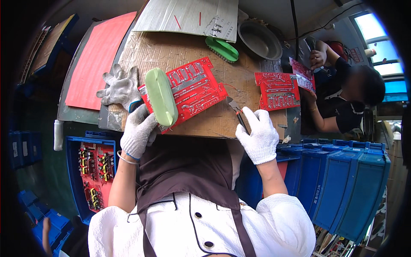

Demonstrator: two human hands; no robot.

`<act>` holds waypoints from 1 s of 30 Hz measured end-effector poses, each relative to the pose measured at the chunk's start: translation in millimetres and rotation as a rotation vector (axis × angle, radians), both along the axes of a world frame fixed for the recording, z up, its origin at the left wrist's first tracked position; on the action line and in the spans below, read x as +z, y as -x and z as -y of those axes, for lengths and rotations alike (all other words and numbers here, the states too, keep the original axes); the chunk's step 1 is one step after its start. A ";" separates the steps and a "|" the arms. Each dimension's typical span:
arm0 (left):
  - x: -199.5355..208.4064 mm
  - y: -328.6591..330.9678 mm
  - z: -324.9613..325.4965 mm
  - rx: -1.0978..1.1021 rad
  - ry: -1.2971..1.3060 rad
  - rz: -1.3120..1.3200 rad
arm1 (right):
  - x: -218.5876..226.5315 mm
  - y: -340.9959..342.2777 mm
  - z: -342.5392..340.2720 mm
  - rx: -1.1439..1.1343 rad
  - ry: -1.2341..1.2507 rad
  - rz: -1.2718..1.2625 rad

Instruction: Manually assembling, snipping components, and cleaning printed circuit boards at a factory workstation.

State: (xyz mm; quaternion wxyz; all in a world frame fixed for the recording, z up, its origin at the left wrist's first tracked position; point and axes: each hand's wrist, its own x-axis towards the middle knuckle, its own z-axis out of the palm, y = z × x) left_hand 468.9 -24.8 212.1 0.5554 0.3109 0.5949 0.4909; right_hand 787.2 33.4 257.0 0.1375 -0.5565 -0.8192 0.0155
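nearest the wearer, two hands in white knit gloves work at the front edge of a cardboard-topped bench point(171, 51). left hand point(138, 132) is closed on the near end of a pale green, smooth oblong block point(160, 96) standing on a red circuit board point(192, 88); how tightly the fingers close cannot be told. right hand point(259, 137) is wrapped round the dark handles of one small pair of cutters point(236, 110), jaws pointing at the board's right corner. one loose grey glove point(120, 87) lies just left of the board. low on the left, one blue crate point(73, 171) holds more red boards. farther back lie a second red board point(278, 91), one green bristled brush point(221, 49) and one round metal bowl point(260, 40). beyond, another person's hand point(317, 58) holds a third board point(303, 73).
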 end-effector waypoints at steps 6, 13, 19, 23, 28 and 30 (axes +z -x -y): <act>0.9 -0.8 -0.3 0.002 -0.011 -0.003 | -0.5 -1.6 -1.1 0.021 -0.011 0.015; 0.8 0.6 0.0 -0.005 0.006 0.002 | 1.3 -1.8 0.5 0.037 -0.008 -0.005; -0.8 1.7 0.7 -0.008 0.009 0.010 | 2.3 -4.8 -2.2 0.022 0.028 -0.060; 1.8 1.5 -1.1 -0.006 0.019 -0.004 | 5.2 -6.5 -4.5 0.027 -0.008 -0.059; 0.2 1.3 0.5 0.000 0.019 0.003 | 8.5 -7.2 -10.6 0.047 0.027 -0.005; -0.3 0.7 0.6 0.001 0.022 0.001 | 10.3 -9.4 -13.4 0.062 0.037 0.004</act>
